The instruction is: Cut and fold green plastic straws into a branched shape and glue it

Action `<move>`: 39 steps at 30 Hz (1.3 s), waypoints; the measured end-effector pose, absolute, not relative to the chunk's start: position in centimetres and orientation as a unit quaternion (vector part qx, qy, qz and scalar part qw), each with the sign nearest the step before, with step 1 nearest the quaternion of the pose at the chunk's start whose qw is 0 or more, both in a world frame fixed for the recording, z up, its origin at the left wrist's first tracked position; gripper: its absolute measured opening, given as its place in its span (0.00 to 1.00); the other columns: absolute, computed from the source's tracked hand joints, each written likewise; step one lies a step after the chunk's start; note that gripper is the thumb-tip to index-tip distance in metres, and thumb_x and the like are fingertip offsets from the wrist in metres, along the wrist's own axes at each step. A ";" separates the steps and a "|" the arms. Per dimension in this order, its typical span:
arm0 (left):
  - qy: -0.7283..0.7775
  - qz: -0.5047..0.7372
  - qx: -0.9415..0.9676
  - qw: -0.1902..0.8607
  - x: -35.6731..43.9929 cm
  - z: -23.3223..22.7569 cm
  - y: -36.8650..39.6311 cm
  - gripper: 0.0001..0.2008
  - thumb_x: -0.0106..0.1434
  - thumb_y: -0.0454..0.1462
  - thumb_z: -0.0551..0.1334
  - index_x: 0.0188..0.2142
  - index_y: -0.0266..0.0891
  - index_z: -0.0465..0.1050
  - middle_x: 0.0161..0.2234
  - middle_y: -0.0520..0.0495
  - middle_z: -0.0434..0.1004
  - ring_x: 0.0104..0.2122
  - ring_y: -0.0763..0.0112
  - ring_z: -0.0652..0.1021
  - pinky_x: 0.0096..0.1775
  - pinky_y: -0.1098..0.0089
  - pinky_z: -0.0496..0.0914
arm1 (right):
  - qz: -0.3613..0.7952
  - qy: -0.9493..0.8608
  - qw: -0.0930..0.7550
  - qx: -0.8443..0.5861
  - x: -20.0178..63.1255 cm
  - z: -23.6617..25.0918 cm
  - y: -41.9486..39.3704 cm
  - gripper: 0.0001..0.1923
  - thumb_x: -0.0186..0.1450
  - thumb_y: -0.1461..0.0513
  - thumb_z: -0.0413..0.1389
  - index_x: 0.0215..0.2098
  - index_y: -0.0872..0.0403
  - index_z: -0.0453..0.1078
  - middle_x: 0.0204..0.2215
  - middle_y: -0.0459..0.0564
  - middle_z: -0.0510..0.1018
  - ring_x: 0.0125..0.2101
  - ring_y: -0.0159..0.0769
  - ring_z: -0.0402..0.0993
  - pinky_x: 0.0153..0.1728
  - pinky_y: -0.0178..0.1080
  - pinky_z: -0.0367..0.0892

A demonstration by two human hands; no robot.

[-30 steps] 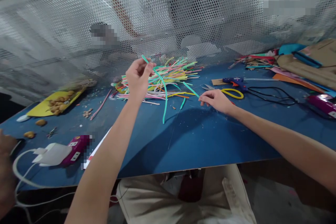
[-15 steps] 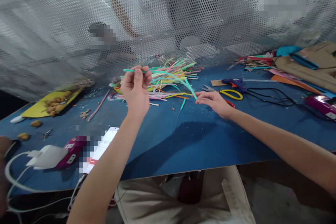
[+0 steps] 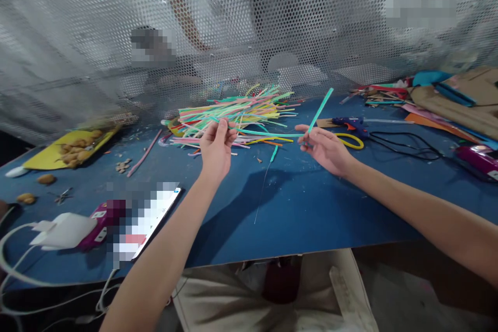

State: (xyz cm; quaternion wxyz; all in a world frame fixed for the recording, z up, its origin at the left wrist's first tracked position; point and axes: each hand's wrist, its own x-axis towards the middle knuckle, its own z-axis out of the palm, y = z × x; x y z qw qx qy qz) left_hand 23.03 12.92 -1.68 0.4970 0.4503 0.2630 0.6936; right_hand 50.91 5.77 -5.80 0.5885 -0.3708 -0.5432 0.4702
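Above blue tabletop (image 3: pixel 311 207), hands pinch a thin, bent teal strip (image 3: pixel 268 135).

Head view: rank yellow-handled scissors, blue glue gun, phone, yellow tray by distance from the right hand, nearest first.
From the right hand:
1. Yellow-handled scissors, just right of it.
2. Blue glue gun, behind the scissors.
3. Phone, near left.
4. Yellow tray, far left.
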 end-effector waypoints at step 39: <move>0.258 0.745 0.419 0.450 22.0 -2.3 13.9 0.12 0.60 0.43 0.73 0.36 0.39 0.78 0.33 0.52 0.80 0.29 0.82 0.79 0.36 0.79 0.75 | 0.322 -0.778 0.293 -0.453 50.5 -6.5 5.5 0.13 0.65 0.51 0.59 0.34 0.50 0.81 0.36 0.47 0.85 0.40 0.43 0.80 0.46 0.42 0.69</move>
